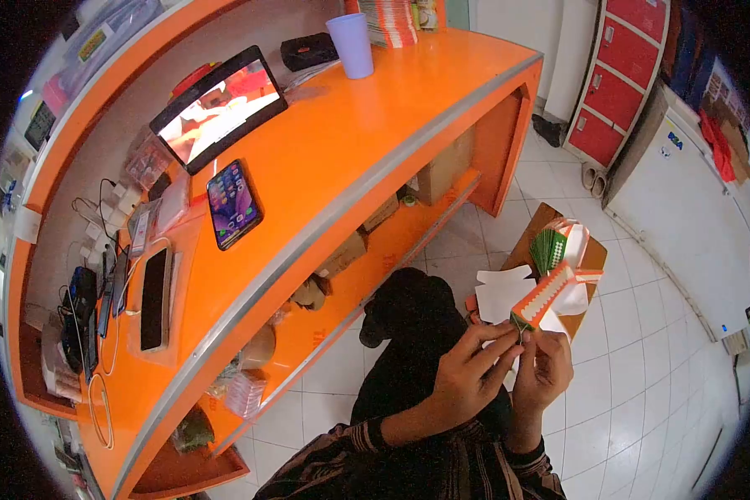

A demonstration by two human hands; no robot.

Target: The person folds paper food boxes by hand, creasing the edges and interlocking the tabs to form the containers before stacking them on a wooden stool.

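Observation:
My left hand [475,367] pinches the green lower end of a folded orange, white and green printed card [548,296]. My right hand [544,367] grips the same end from the other side, its fingertips close to the left ones. The card points up and away from me. Just beyond it, a fanned stack of green, orange and white printed cards [556,247] lies on a small brown wooden stool [593,253]. White card sheets [500,290] lie beside the stack, partly hidden by my hands and the held card.
To the left runs a curved orange counter [333,125]. On it are a tablet [221,108], a lit phone [233,204], another phone [155,300] and a lilac cup [353,46]. Boxes fill its lower shelf. Red lockers [612,92] and a white fridge [683,192] stand beyond the stool.

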